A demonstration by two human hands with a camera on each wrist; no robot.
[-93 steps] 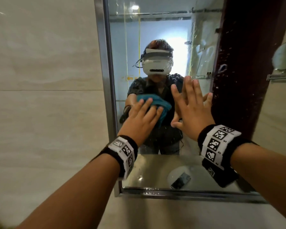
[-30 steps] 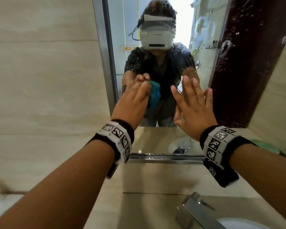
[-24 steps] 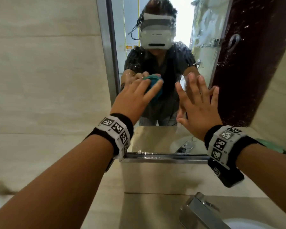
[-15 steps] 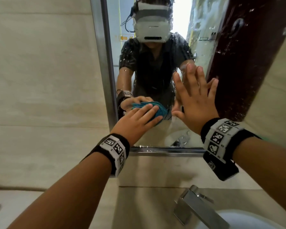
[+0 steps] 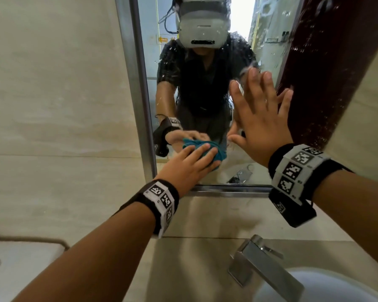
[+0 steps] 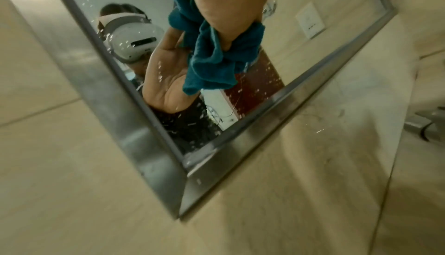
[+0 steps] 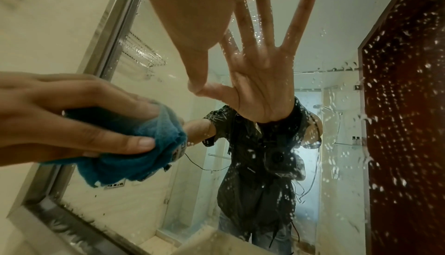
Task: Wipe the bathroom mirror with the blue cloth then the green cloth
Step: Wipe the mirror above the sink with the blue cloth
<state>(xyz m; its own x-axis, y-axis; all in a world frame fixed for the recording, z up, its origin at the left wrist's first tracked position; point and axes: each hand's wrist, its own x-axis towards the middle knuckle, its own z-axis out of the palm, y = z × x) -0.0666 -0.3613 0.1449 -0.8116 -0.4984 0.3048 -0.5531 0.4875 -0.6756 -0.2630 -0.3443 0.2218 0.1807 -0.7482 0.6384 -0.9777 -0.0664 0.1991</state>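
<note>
Blue cloth (image 5: 200,152): bunched under left hand (image 5: 188,165), fingers curled round it, pressed on wet mirror (image 5: 268,51) near lower-left corner. Right hand (image 5: 260,118): flat, fingers spread, bracing on glass. Advice: overlap strokes, keep firm pressure, cover droplets rightward.

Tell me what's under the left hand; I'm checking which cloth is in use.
The blue cloth, bunched under the left hand against the mirror. The fingers cover most of it; the glass beneath is hidden.
</note>
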